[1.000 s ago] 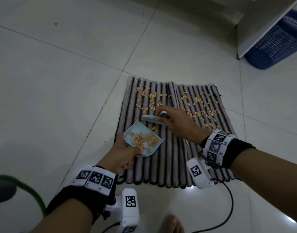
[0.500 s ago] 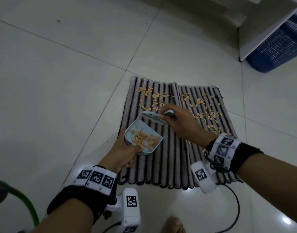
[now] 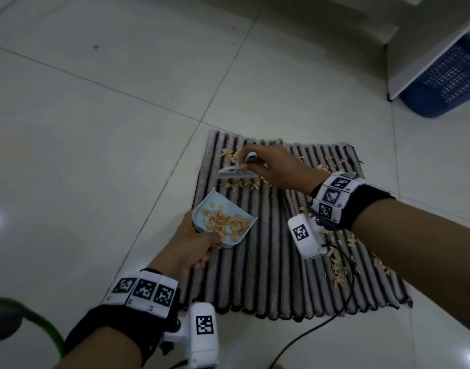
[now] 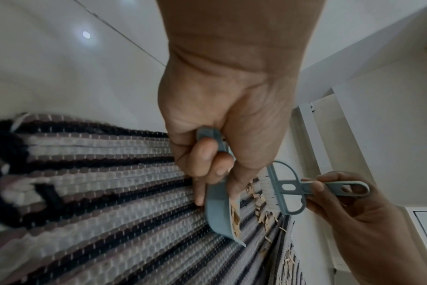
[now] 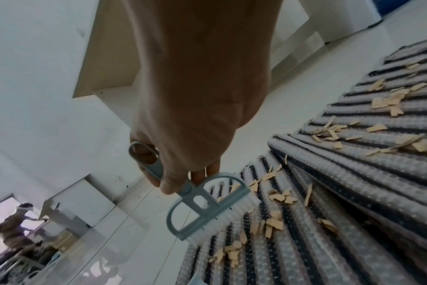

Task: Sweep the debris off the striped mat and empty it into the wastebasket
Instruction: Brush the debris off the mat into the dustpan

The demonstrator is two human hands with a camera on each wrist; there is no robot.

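woven cloth mat point(image 3: 268, 262), glossy tile floor point(image 3: 95, 155), matt plastic dustpan point(image 3: 223, 211)

The left hand point(image 4: 222, 119) grips a dustpan point(image 4: 219, 214) on the striped mat point(image 4: 97, 192), beside the brush point(image 4: 290, 189).

Striped mat point(image 3: 268, 262) flat on tile w/ tan debris point(image 3: 337, 259) scattered — blue mesh wastebasket point(image 3: 447, 83) far right, well apart.

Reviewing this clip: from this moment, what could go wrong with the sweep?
1. The small light-blue dustpan in the left hand already holds a pile of tan chips, and its open lip points away, so tipping it could spill them.
2. The blue-handled white-bristle brush in the right hand could flick chips off the striped woven mat.
3. Chips under the right wrist might be missed.
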